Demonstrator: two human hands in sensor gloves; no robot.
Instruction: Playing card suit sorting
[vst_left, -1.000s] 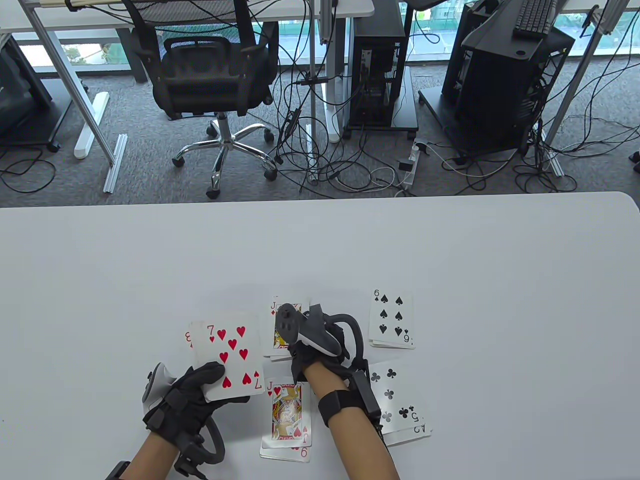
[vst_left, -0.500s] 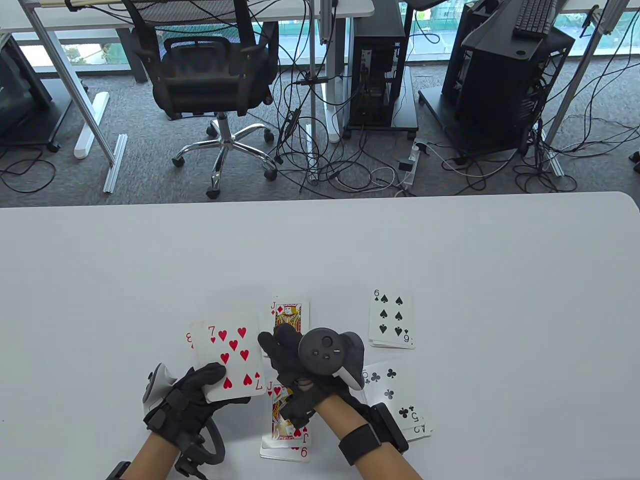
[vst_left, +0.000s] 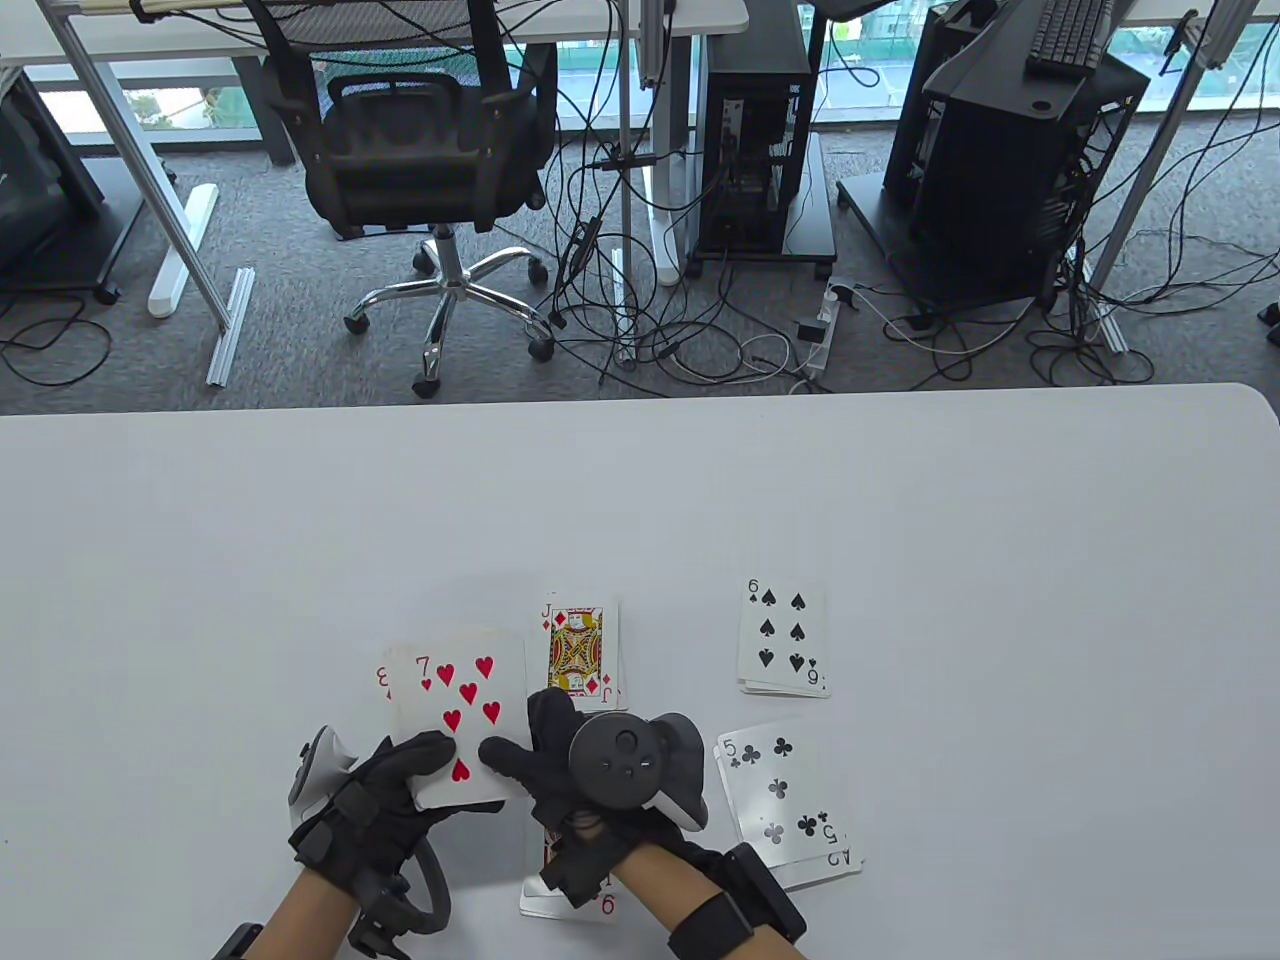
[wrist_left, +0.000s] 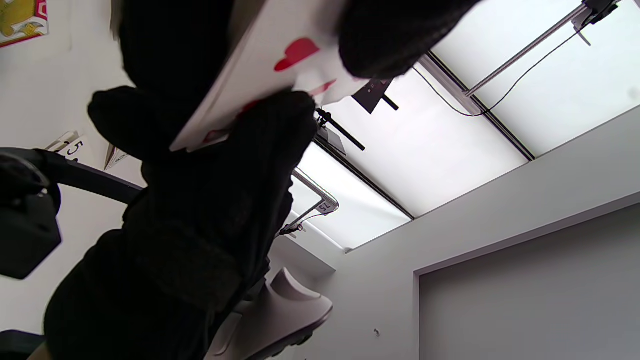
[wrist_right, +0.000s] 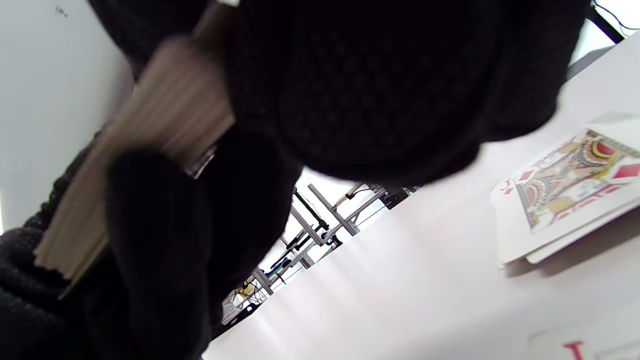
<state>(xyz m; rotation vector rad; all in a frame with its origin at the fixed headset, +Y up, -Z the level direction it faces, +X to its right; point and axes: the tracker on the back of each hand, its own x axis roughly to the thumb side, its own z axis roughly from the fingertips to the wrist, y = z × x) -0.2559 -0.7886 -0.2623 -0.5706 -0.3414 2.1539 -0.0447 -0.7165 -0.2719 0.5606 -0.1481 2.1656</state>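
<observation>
My left hand (vst_left: 395, 790) grips a face-up deck (vst_left: 455, 700) just above the table, with the 7 of hearts on top and a 3 peeking out on its left. My right hand (vst_left: 530, 750) has its thumb (vst_left: 498, 755) on the 7's lower right corner and pinches that card's edge. Four face-up piles lie on the table: Jack of diamonds (vst_left: 580, 648), 6 of spades (vst_left: 783, 638), 5 of clubs (vst_left: 785, 790), and a hearts pile (vst_left: 600, 905) mostly hidden under my right wrist. The right wrist view shows the deck's edge (wrist_right: 150, 135) and the Jack of diamonds (wrist_right: 570, 185).
The white table (vst_left: 900, 520) stretches far and right of the piles. Beyond its far edge stand an office chair (vst_left: 430, 150), computer towers (vst_left: 1010, 170) and floor cables.
My right hand pulled back from the Jack of diamonds pile and swung left to the deck, where its thumb now lies on the 7 of hearts. The left hand and deck barely moved.
</observation>
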